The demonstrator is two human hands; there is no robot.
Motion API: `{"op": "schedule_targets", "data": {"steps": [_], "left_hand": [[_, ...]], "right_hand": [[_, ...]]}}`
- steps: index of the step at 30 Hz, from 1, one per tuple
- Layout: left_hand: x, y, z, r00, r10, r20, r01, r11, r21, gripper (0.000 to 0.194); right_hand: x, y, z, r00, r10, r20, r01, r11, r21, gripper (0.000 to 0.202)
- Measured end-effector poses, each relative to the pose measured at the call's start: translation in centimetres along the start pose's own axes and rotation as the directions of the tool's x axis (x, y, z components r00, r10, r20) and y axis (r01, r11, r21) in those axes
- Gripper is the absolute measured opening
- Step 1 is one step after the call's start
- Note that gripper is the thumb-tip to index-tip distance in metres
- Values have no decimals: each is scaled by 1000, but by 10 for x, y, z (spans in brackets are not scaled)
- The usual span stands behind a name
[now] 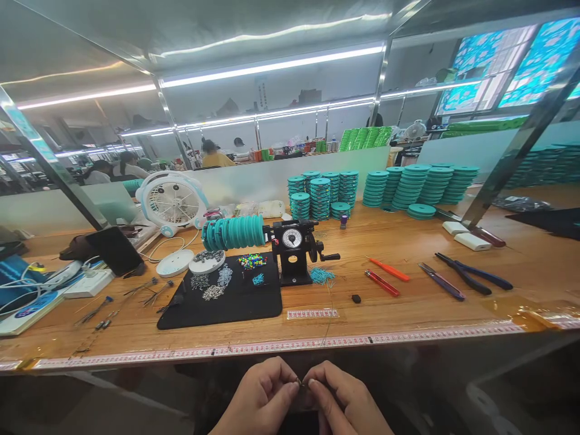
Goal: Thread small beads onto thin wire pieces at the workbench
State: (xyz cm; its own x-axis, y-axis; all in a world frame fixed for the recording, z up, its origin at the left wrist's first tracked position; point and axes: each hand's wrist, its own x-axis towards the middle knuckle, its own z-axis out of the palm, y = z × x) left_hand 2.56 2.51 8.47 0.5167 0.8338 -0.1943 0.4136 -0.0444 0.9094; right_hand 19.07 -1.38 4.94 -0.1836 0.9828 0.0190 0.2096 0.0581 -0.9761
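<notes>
Below the front edge of the workbench, my left hand (267, 393) and my right hand (339, 396) meet fingertip to fingertip. Both are closed in a pinch on a tiny dark piece (301, 382), too small to name. A thin line (329, 314) runs over the bench edge above the hands. Beyond them stands a black hand-cranked winder (293, 254) with a dial, carrying a row of teal spools (235, 232). A black mat (254, 299) bears small piles of metal parts (212, 292) and coloured beads (252, 261). Short teal pieces (322, 276) lie beside the winder's base.
Stacks of teal spools (410, 187) stand at the back. On the right lie pliers (473, 273), a purple-handled tool (441, 282), an orange screwdriver (389, 269) and a red tool (382, 283). A white fan (173, 202), phone (115, 251) and power strip (88, 283) occupy the left.
</notes>
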Motion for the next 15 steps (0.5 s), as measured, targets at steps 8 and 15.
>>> {"op": "schedule_targets", "data": {"steps": [8, 15], "left_hand": [[-1, -5, -3, 997, -73, -13, 67, 961, -270, 41], [-4, -13, 0, 988, -124, 88, 152, 780, -607, 37]], "right_hand": [[-1, 5, -3, 996, 12, -89, -4, 996, 85, 49], [-1, -1, -7, 993, 59, -107, -37, 981, 193, 46]]}}
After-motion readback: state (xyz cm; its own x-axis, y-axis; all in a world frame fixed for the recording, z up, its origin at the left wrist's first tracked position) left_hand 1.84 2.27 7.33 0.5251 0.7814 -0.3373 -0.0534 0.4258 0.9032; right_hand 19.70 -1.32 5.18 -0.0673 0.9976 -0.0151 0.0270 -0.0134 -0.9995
